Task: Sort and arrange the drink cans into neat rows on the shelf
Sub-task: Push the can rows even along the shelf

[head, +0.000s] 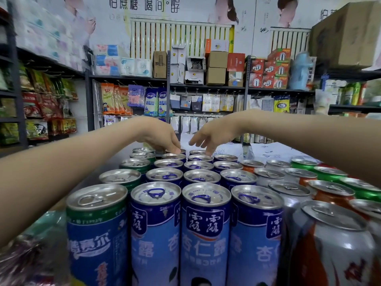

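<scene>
Standing in rows, blue cans (204, 234) (silver tops); L hand (162, 137) grip unclear, R hand (213, 134) grip loose.

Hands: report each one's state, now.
Left hand: fingertips down on the rear cans; grip cannot be told.
Right hand: open, fingers spread above them.

Blue cans (204, 234): light-blue body, dark-blue band, white characters, blue tabs. Left cans (97, 234): green band, blue body. Right: silver-orange cans (334, 250), green cans (329, 179). Lids silver.
</scene>
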The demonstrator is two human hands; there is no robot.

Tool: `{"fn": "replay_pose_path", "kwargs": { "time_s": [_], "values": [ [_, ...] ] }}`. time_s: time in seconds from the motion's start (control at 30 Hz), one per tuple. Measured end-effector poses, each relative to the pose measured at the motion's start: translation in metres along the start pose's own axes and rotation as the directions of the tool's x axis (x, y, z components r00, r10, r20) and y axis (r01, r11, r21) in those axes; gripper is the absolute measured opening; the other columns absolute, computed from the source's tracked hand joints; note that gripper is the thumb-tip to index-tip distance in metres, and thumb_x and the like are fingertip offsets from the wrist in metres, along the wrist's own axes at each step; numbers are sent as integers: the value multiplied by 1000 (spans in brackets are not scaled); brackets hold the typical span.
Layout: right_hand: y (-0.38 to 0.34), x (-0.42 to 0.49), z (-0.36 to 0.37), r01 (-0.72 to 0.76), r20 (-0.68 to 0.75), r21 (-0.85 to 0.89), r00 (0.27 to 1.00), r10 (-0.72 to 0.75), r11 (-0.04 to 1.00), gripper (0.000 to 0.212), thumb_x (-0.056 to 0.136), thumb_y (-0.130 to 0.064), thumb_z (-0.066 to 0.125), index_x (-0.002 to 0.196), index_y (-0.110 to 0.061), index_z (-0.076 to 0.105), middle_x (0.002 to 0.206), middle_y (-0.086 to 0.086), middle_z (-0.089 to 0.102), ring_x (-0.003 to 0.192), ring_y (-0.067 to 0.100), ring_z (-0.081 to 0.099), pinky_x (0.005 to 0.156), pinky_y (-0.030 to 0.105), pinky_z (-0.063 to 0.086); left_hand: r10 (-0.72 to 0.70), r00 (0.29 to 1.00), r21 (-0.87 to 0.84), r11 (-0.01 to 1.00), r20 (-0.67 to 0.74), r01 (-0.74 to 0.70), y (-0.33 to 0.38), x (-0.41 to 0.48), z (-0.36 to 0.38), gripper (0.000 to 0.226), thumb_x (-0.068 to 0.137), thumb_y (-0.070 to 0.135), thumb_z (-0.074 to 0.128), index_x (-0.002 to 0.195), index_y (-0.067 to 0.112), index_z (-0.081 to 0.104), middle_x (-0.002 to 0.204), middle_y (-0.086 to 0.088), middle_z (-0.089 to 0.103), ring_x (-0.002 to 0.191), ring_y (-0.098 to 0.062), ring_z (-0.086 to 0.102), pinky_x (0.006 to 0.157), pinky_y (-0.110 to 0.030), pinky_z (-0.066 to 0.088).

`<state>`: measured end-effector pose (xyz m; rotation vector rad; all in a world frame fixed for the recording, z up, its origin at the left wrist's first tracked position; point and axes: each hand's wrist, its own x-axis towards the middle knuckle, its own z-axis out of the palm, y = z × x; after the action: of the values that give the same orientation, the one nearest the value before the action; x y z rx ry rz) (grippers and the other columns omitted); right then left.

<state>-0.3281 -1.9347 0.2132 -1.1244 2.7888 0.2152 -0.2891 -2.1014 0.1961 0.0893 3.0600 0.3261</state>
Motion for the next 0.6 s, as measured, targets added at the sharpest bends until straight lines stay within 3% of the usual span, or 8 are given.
{"fn": "replay_pose_path", "kwargs": {
  "time_s": [0.17, 0.27, 0.33, 0.4, 0.47, 0.5, 0.53, 0.6],
  "values": [
    [-10, -36, -11, 0, -118, -39, 993, -5, 999, 54, 95, -20, 54, 145, -19, 34, 141, 0, 49, 123, 20, 51, 103, 32, 41, 69, 990, 81, 995, -123, -60, 20, -30, -10, 36, 93, 43, 51, 126, 29, 60, 111, -4, 62, 94, -22, 52, 89, -38, 41],
    [-14, -70, -11, -14, -146, 8, 989, 15, 1000, 50, 95, -27, 55, 142, -22, 39, 134, -5, 54, 116, 16, 54, 98, 30, 41, 144, 975, 52, 989, -169, -138, 45, -61, -11, 31, 96, 43, 47, 118, 28, 64, 100, 9, 57, 89, -11, 52, 93, -38, 42],
    [-12, -95, -5, -34, -156, 14, 987, 36, 999, 48, 94, -32, 55, 139, -23, 43, 131, -8, 55, 113, 12, 54, 98, 28, 39, 196, 966, 65, 980, -167, -187, 62, -82, -8, 31, 95, 46, 45, 98, 25, 67, 94, 2, 68, 88, -10, 61, 90, -31, 39],
    [-9, -121, 3, -61, -153, 20, 986, 63, 998, 47, 92, -39, 55, 136, -25, 47, 131, -10, 55, 115, 9, 52, 98, 27, 38, 258, 954, 85, 965, -149, -248, 77, -105, -1, 41, 95, 51, 40, 79, 20, 61, 90, 18, 51, 86, 7, 50, 79, -26, 38],
    [-7, -146, 13, -94, -113, 44, 989, 98, 995, 47, 91, -46, 52, 134, -28, 50, 130, -13, 56, 114, 5, 52, 96, 24, 37, 302, 942, 134, 950, -149, -283, 94, -123, 8, 40, 93, 57, 34, 91, 29, 62, 79, 35, 42, 68, 24, 47, 62, -12, 39],
    [-7, -157, 19, -105, -90, 54, 990, 110, 993, 48, 89, -51, 50, 133, -29, 51, 127, -16, 56, 113, 3, 53, 95, 24, 37, 328, 933, 181, 937, -150, -300, 102, -131, 14, 43, 90, 61, 32, 98, 31, 61, 75, 35, 52, 62, 24, 50, 54, -7, 38],
    [-6, -169, 25, -110, -78, 56, 990, 114, 992, 53, 86, -57, 48, 132, -31, 52, 124, -20, 57, 112, 0, 53, 97, 25, 37, 354, 924, 235, 920, -146, -315, 109, -139, 20, 50, 86, 66, 30, 104, 32, 61, 71, 33, 61, 59, 21, 54, 53, -6, 38],
    [-2, -189, 37, -124, -93, 62, 987, 129, 990, 65, 76, -70, 44, 130, -36, 52, 121, -26, 55, 111, -4, 52, 103, 29, 35, 402, 906, 339, 877, -133, -340, 119, -150, 31, 67, 76, 76, 26, 116, 34, 61, 98, 32, 63, 77, 13, 56, 73, -13, 41]
  ]
}}
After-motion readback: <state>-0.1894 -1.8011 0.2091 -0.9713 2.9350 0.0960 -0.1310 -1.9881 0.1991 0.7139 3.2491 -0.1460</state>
